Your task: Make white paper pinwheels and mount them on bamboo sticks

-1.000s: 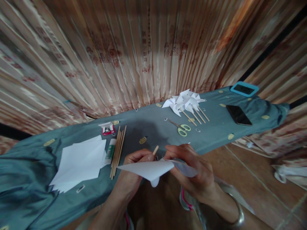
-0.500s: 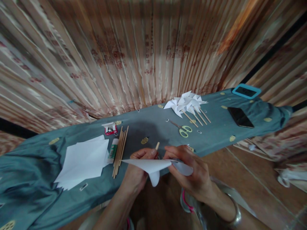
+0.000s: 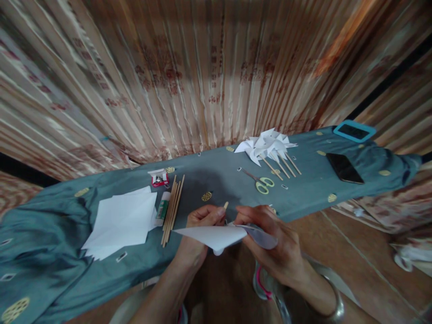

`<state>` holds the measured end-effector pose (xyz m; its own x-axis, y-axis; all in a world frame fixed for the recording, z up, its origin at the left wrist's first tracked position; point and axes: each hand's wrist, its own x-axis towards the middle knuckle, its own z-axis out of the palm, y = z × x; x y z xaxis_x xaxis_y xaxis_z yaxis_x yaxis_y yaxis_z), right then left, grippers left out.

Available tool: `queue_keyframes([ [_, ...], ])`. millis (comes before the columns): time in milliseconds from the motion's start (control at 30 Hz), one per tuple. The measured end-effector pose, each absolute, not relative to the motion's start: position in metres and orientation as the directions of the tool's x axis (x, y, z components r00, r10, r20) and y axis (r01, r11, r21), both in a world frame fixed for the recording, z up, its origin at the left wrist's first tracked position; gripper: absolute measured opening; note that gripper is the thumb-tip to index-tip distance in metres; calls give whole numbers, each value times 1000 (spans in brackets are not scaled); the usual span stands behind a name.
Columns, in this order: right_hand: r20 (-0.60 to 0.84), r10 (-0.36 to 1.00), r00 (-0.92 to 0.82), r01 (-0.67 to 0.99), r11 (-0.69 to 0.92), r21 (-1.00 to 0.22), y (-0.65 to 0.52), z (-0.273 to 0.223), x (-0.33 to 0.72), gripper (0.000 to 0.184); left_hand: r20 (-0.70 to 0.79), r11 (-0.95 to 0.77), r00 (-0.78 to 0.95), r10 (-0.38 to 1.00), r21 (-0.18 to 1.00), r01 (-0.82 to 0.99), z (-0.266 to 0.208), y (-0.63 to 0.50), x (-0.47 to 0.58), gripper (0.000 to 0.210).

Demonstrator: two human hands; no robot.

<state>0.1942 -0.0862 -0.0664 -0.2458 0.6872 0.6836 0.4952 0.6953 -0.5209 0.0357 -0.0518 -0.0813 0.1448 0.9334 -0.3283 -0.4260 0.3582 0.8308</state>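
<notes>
My left hand (image 3: 204, 220) is closed around a thin wooden stick (image 3: 226, 205), whose pale end pokes up past the thumb. In my right hand (image 3: 270, 231), the fingers grip a white paper pinwheel (image 3: 212, 235) by its right side. The pinwheel is seen nearly edge-on, in front of both hands, with a curled blade under the right fingers. It hides part of the left fingers and the rest of the stick. Whether the pinwheel is fastened to the stick cannot be made out.
At left lie stacked white paper sheets (image 3: 121, 222), a glue stick (image 3: 162, 208), several wooden sticks (image 3: 173, 210) and a small red box of metal pins (image 3: 158, 178). Scissors (image 3: 263, 183), several pinwheels on sticks (image 3: 266, 146), a black phone (image 3: 344, 168) and a blue-framed device (image 3: 354, 130) lie to the right.
The pinwheel has tilted slightly, so its lower blade now hangs less far below. Both hands keep their hold, and the whole view has shifted a little.
</notes>
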Motion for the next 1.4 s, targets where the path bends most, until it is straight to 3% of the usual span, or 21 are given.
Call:
queue_keyframes([
  [333, 675, 702, -227, 542, 667, -512, -79, -64, 195, 42, -365, 376, 120, 923, 790, -484, -83, -54, 36, 29],
  [633, 630, 751, -196, 550, 617, -563, -79, -64, 197, 35, -259, 293, 144, 955, 899, -326, -82, -55, 35, 16],
  [1000, 700, 684, -207, 513, 685, -517, -81, -59, 197, 46, -59, 107, 210, 976, 968, -225, -89, -54, 29, 9],
  [1400, 723, 646, -246, 477, 730, -490, -87, -62, 202, 65, -53, 113, 233, 971, 961, -251, -92, -52, 26, 7],
])
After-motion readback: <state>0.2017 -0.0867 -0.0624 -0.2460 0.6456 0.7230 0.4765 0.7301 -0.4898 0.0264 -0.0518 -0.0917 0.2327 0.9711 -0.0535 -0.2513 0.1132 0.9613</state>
